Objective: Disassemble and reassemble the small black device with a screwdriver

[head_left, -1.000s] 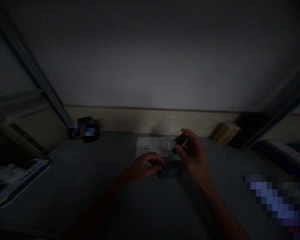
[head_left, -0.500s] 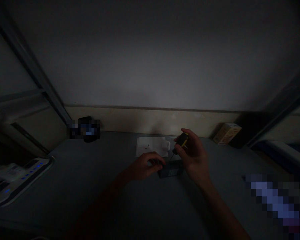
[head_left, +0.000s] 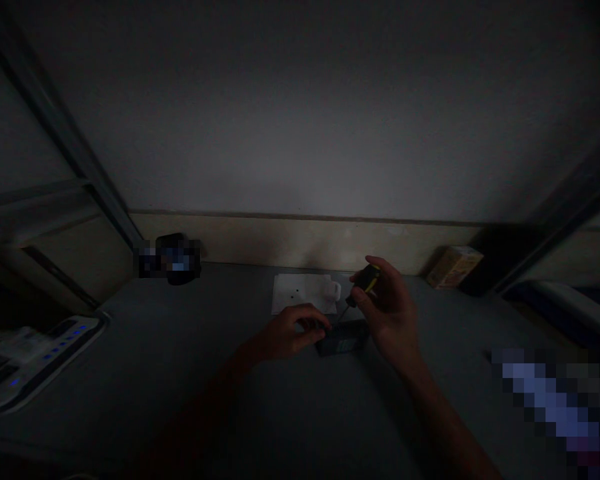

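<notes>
One screwdriver (head_left: 368,278) clamped in right hand's (head_left: 394,317) fingers, left hand's (head_left: 284,333) fingertips bunched, grip unclear, at dark case (head_left: 342,343) toward desk's (head_left: 180,340) far edge; case probably stiff, light, best held by ends.

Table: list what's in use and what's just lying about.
In use:
- screwdriver, in the right hand
- dark box, left hand at its end
- white paper with dark specks, probably

Lying about, apparently:
- carton
- power strip
</notes>
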Motion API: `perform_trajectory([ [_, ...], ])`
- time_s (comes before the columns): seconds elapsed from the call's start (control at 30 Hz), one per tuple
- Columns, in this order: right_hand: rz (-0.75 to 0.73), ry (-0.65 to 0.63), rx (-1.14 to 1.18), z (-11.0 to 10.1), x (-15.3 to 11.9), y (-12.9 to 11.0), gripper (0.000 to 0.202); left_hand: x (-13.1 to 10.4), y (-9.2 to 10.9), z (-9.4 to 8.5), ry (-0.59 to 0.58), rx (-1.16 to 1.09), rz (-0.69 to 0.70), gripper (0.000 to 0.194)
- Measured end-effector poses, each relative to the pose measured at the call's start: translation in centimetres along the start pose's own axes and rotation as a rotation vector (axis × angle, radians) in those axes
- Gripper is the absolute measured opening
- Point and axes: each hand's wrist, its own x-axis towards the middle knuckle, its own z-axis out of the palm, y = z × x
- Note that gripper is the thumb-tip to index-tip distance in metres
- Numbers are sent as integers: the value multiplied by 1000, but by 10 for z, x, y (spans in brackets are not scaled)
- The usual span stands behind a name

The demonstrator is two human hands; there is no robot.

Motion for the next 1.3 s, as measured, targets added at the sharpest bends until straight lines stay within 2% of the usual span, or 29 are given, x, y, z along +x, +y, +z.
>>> perform_trajectory([
  [0.4, 26, -1, 29, 2, 0, -1, 47, 1, 5, 0, 14, -9, -8, 17],
  [1.07, 18, 33, -12, 2, 1, -1, 47, 0, -1, 1, 7, 9, -21, 19],
  [1.3, 23, -16, -6, 1, -1, -2, 48, 1, 3, 1, 3, 11, -18, 21],
])
